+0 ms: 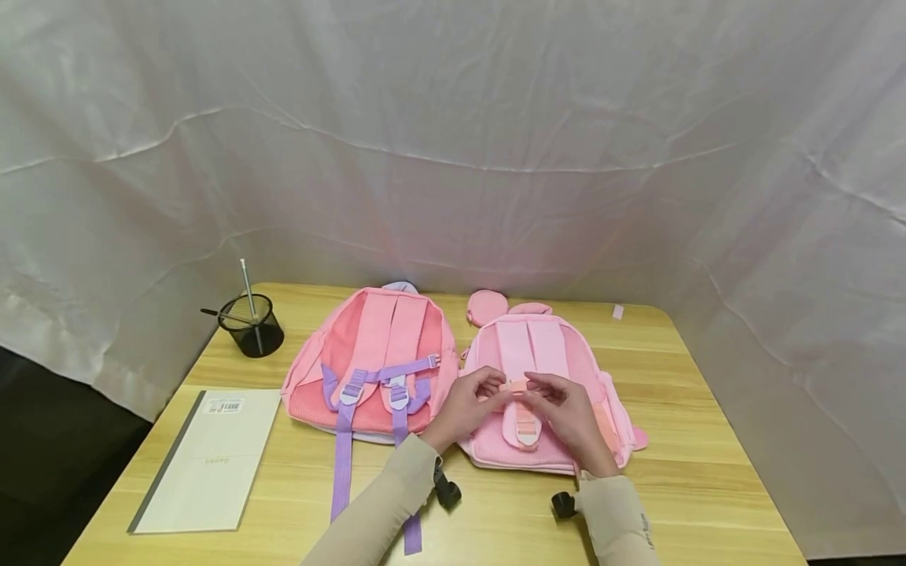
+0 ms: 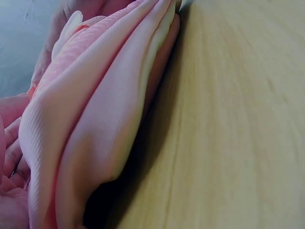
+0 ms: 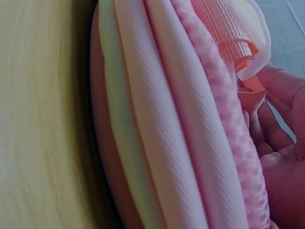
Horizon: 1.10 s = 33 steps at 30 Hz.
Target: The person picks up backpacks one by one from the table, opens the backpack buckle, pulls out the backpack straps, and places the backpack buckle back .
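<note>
A light pink backpack (image 1: 488, 440) lies with its shoulder straps facing up. Over its middle, my left hand (image 1: 463, 409) and right hand (image 1: 569, 413) pinch an orange webbing strap (image 1: 518, 386) between them, fingertips close together. Just below the hands sits a strap adjuster (image 1: 527, 439) with orange webbing threaded through it. In the right wrist view, the fingers of my right hand (image 3: 283, 157) are at the folded strap (image 3: 252, 98), beside the mesh side of the backpack. The left wrist view has my left hand (image 2: 12, 162) partly hidden behind the backpack's fabric (image 2: 95, 114).
Left of it lies a coral backpack (image 1: 304, 377) with purple straps (image 1: 343, 464) trailing toward the front edge. A notebook (image 1: 205, 464) and a black mesh pen holder (image 1: 258, 338) are at the left. Behind stand a round pink pouch (image 1: 487, 307) and grey curtains (image 1: 453, 204).
</note>
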Motion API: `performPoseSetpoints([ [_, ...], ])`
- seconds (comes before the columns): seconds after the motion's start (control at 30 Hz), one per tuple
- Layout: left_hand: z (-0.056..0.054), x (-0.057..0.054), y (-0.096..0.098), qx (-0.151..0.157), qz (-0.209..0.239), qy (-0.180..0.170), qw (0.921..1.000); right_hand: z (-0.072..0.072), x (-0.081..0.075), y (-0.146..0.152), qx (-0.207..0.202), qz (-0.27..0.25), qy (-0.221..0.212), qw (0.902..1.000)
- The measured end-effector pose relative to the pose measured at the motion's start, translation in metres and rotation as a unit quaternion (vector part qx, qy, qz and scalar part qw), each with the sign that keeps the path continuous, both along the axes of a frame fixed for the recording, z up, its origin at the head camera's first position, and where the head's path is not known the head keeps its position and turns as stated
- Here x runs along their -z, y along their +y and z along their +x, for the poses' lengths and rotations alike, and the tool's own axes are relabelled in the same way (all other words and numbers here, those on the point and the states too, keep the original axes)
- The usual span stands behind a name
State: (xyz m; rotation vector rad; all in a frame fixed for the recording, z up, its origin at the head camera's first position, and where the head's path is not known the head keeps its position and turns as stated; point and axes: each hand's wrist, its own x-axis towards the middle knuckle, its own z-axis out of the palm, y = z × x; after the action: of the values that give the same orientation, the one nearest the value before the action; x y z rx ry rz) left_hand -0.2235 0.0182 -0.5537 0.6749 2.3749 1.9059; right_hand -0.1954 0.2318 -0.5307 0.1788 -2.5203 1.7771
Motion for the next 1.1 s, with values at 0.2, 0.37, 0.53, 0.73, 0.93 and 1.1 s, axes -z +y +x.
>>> performPoseSetpoints([
  [0.2,-0.0008,0.0000,-0.0005,-0.002,0.001,-0.013,0.9999,-0.0008,-0.0001,0.0037,0.035,-0.006,-0.007,0.9993],
  [0.37,-0.0020,0.0012,-0.0008,-0.019,0.015,-0.012,0.9996,-0.0016,-0.0019,0.0048,0.046,-0.062,-0.003,0.9970],
  [0.53,-0.0026,0.0021,-0.0008,-0.022,0.023,-0.015,0.9994,-0.0022,-0.0005,0.0048,0.039,-0.075,-0.003,0.9964],
  [0.73,-0.0019,0.0020,-0.0011,-0.015,0.023,-0.015,0.9995,-0.0018,0.0014,0.0024,0.022,-0.034,0.007,0.9991],
  [0.93,-0.0019,0.0015,-0.0013,-0.010,0.023,-0.014,0.9996,-0.0026,0.0034,0.0020,0.017,-0.008,0.015,0.9997],
  [1.1,-0.0024,0.0030,-0.0013,-0.005,0.024,-0.009,0.9997,-0.0019,0.0020,0.0019,0.007,-0.006,0.012,0.9999],
])
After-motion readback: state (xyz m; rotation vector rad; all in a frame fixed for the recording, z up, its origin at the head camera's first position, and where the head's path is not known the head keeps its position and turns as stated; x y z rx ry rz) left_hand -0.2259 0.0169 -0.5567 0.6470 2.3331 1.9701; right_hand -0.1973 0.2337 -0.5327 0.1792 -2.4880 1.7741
